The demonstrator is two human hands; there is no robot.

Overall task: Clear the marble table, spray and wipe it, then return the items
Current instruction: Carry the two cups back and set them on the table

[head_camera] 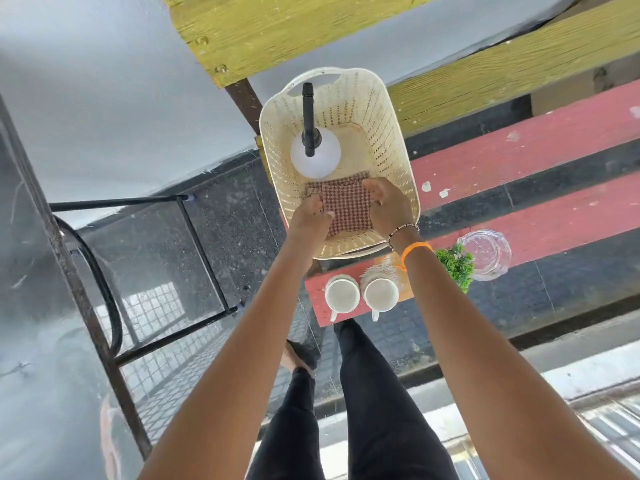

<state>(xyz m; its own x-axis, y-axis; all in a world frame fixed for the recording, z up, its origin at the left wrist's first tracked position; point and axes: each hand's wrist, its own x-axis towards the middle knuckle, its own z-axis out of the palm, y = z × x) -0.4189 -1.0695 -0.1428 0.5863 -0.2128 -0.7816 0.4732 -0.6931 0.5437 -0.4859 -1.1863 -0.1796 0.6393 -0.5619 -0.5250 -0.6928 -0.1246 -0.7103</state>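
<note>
Two mugs (342, 294), one basket (391, 133), one jar (485, 254).

Spray bottle (315, 157) fills the basket's (398, 140) far-left; floor beside it is free above the cloth (346, 206).

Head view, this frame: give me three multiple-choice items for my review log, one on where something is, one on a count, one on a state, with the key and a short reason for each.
1. Where is the spray bottle?
A. inside the basket
B. on the floor
C. beside the mugs

2. How many white mugs stand on the red bench?
A. one
B. two
C. four

3. What are the hands doing with the checked cloth?
A. neither touches it
B. only the right hand touches it
C. both hold it by its edges

Key: 1 A, the bottle stands upright within the basket walls. 2 B, two mugs sit side by side at the bench end. 3 C, the left hand and the right hand each grip a side of the cloth.
</note>
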